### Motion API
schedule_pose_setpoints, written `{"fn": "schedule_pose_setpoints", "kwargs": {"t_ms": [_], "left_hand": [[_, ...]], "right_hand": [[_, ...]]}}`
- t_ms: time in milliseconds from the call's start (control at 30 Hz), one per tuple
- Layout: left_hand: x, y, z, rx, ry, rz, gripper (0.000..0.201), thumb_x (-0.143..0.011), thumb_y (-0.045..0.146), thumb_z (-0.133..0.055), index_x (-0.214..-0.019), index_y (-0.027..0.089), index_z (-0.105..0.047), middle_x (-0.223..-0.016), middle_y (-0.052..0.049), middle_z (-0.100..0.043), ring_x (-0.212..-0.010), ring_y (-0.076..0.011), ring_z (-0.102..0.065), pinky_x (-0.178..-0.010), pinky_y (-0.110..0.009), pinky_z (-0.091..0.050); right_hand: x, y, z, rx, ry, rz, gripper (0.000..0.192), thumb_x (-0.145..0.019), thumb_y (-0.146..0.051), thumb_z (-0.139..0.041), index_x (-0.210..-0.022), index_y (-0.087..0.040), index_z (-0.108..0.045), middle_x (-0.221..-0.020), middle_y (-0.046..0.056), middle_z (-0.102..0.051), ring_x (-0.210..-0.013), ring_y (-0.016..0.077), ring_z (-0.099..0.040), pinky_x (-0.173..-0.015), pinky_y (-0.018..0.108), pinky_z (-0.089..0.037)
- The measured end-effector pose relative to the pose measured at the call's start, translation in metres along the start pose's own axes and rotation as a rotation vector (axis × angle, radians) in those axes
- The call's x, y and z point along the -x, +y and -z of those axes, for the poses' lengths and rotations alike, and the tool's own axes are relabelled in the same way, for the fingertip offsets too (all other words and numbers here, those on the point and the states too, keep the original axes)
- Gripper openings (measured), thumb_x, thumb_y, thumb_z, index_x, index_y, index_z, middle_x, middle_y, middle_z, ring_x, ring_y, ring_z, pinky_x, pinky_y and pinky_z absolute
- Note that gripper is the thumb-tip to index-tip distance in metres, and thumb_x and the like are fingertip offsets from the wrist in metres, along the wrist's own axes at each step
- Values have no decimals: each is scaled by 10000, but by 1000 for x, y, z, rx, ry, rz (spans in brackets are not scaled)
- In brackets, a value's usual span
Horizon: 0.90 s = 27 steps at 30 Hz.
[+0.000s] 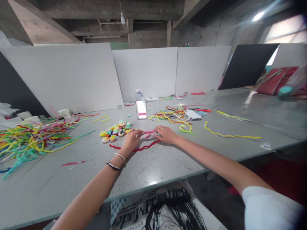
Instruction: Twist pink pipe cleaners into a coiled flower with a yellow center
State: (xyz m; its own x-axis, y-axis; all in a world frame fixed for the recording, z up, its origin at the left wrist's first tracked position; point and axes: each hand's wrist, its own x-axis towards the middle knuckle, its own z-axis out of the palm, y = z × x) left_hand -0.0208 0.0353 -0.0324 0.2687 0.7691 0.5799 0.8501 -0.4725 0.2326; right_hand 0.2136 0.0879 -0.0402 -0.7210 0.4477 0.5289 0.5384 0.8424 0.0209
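Note:
My left hand [131, 139] and my right hand [166, 134] meet over the grey table [168, 163], each pinching an end of a pink fuzzy pipe cleaner [149, 133] that is coiled between them. A red pipe cleaner [136, 148] lies curved on the table just under my hands. To the left of my left hand sits a small heap of finished pipe-cleaner flowers [116, 130] in yellow, pink and teal. My left wrist wears two bracelets.
A big tangle of coloured pipe cleaners [31, 139] covers the table's left side. More strands [171, 115], a phone [193, 114] and a bottle [141, 107] lie behind my hands. A long yellow strand [227, 134] lies to the right. White boards stand along the back.

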Motion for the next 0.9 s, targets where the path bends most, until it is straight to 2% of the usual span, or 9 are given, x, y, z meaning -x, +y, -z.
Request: {"fn": "schedule_pose_setpoints", "kwargs": {"t_ms": [167, 467, 667, 900], "left_hand": [[0, -4, -3, 20, 34, -48, 212, -873, 298, -496, -938, 194, -669, -842, -49, -669, -822, -163, -575, -758, -269, -433], [0, -2, -3, 3, 4, -69, 189, -875, 258, -481, -934, 183, -644, -829, -45, -675, -755, -152, -586, -711, -259, -417], [0, 0, -2, 46, -85, -20, 213, -873, 236, -457, -984, 183, -631, -874, -47, -697, -755, -143, -614, -667, -223, -411], [3, 10, 4, 38, -167, 11, 257, -844, 171, -460, -1048, 209, -611, -762, -3, -697, -699, -130, -617, -611, -201, -372]], "right_hand": [[1, 0, -2, -23, -56, -20, 285, -937, -334, -372, -1045, -152, -562, -984, 93, -616, -924, 185, -552, -754, 280, -397], [1, 4, -6, -31, -50, -48, 252, -917, -342, -432, -1026, -167, -576, -966, 80, -626, -898, 173, -563, -744, 264, -396], [1, 6, -5, -43, -27, -44, 274, -910, -373, -442, -1002, -161, -590, -933, 82, -627, -874, 167, -558, -736, 257, -384], [2, 8, -5, -32, -2, -23, 234, -912, -328, -448, -947, -158, -603, -894, 75, -626, -851, 165, -551, -712, 251, -378]]}}
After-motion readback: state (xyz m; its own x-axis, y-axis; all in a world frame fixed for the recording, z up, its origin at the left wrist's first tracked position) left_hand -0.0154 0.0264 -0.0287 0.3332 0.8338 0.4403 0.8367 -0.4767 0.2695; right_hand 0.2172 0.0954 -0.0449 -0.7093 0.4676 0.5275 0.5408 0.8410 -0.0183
